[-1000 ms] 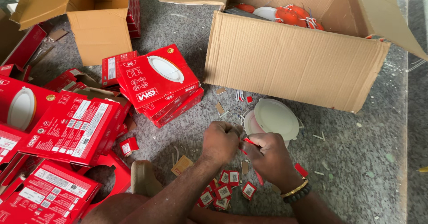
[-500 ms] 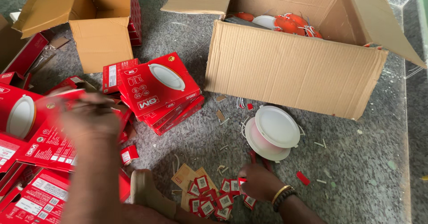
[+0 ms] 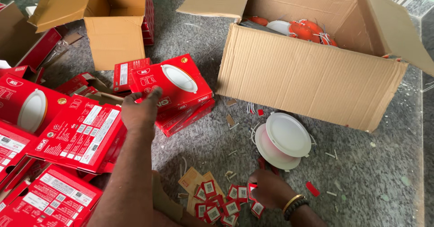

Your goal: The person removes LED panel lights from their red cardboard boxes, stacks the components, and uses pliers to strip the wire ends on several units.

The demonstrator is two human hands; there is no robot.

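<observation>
Since a second ago the left hand (image 3: 141, 112) had left the right one and swung out to the stack of red boxes (image 3: 174, 89), fingers spread open and touching the top box's near edge. The right hand (image 3: 270, 188) stayed low on the floor (image 3: 361, 173), closed around small red tags (image 3: 217, 204), just below two white round lamps (image 3: 285, 139).

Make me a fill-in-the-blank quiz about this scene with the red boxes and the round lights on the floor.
1. The left hand touches the top box of a stack of ____ boxes.
2. The two white round lights lie on the floor in front of the big ____ carton.
3. The right hand wears a bangle on its ____.

Missing words: red; cardboard; wrist
</observation>
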